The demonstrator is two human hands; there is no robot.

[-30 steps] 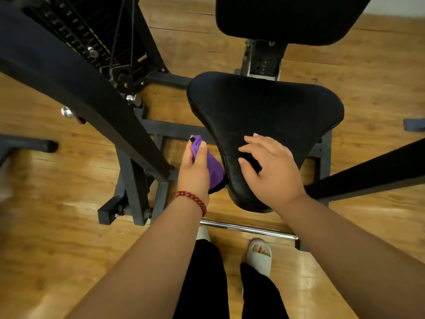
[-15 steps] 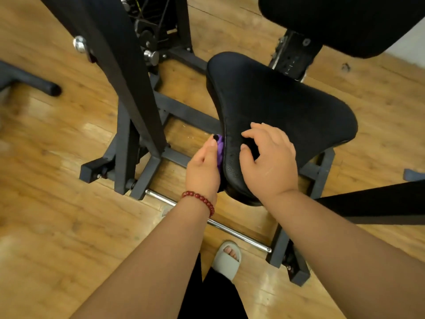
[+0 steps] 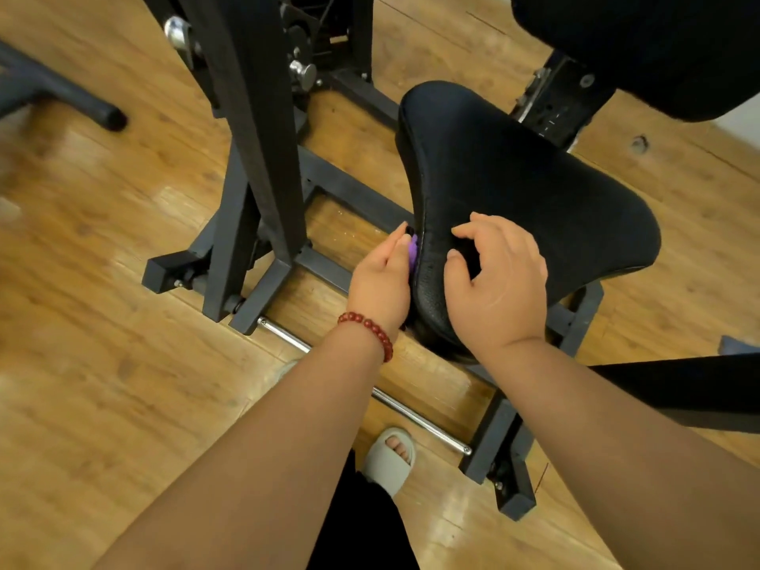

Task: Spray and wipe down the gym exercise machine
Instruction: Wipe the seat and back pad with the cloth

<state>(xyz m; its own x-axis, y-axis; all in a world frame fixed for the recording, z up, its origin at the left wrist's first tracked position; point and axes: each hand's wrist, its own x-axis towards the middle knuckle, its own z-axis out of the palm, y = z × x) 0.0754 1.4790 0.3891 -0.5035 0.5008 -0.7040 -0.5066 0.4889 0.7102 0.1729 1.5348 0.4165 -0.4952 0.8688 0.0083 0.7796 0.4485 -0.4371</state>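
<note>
**A:** Down at the near left edge of the seat pad (image 3: 534, 191), mid-wipe by the look of it. Left hand (image 3: 380, 277) pressing a purple cloth (image 3: 412, 250) against the pad's side, with only a sliver of purple visible between palm and vinyl.

**B:** Gripping it, or just pushing flat?

**A:** Can't tell. Fingers hidden behind the back of the hand, thumb lying along the top.

**B:** And the right hand (image 3: 499, 281)?

**A:** Resting on top of the pad just beside the left one. Fingers loosely bent and a little spread, tips touching the surface, holding nothing. Probably steadying.

**B:** Any spray bottle?

**A:** None in view. Can't say whether sprayed already; no readable wet sheen on the black vinyl.

**B:** So how far along?

**A:** Somewhere early to middle, as a guess. Wiping under way on the seat's side. Likely left to do: the back pad (image 3: 658, 47) at upper right, the black frame (image 3: 263, 137) uprights to the left, and the chrome bar (image 3: 411, 409) low by the wooden floor (image 3: 103, 364). No sign either way of a wipe on those.
</note>
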